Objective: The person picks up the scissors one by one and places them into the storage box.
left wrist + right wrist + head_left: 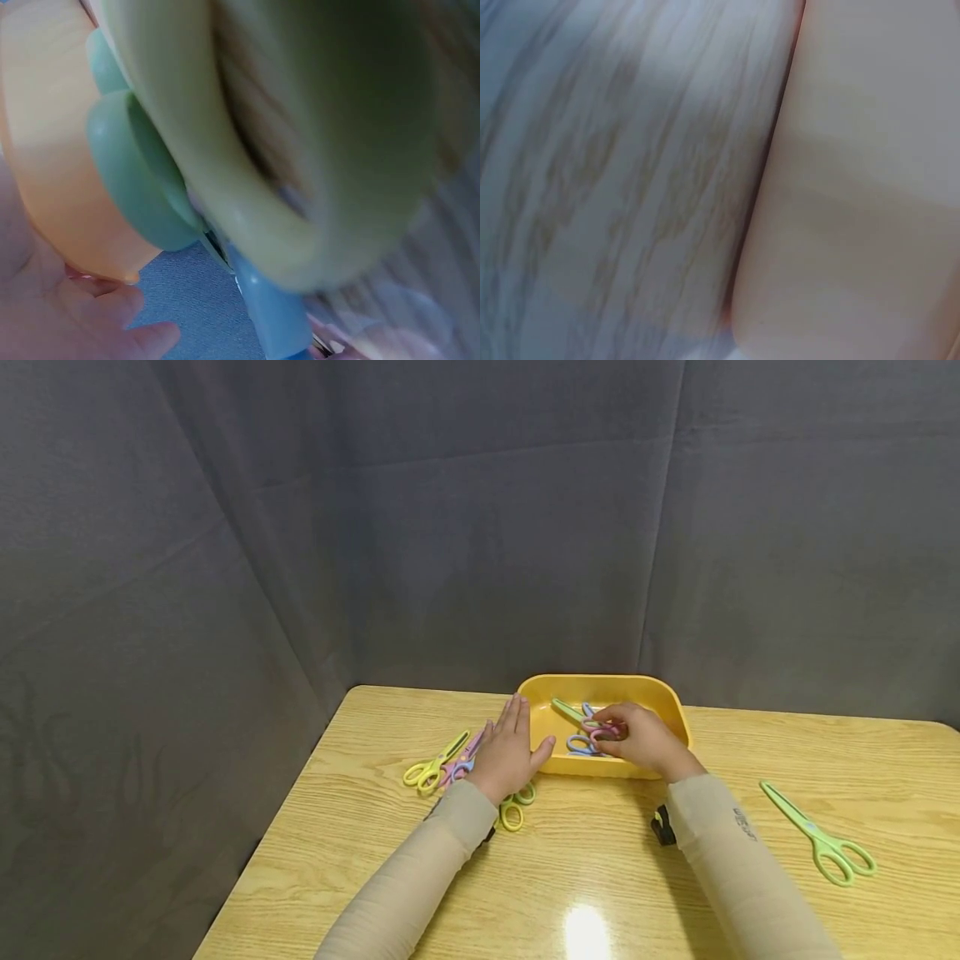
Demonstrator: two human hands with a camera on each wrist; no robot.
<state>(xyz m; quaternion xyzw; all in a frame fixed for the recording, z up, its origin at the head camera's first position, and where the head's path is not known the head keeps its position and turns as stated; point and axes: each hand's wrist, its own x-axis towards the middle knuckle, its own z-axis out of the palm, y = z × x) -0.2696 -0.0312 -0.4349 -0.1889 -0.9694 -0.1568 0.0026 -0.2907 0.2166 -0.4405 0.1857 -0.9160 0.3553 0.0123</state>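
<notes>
A yellow tray (547, 766) stands near the table's back edge; its wall (855, 165) fills the right side of the right wrist view. My right hand (645, 739) reaches into it and pinches pink-handled scissors (604, 732) by the handles. Beside these in the tray lie green scissors (567, 710) and blue-handled scissors (579, 744). My left hand (508, 756) has its fingers straight against the tray's left side. Under and beside that hand is a group of scissors: yellow (426, 774), pink, blue (462, 768) and green (527, 793), partly hidden by the hand.
Green scissors (823, 843) lie alone on the wooden table (600, 860), right of my right forearm. A grey cloth (487, 527) hangs behind the table and along its left side. In the left wrist view, a blurred pale yellow-green handle loop (330, 255) is very close.
</notes>
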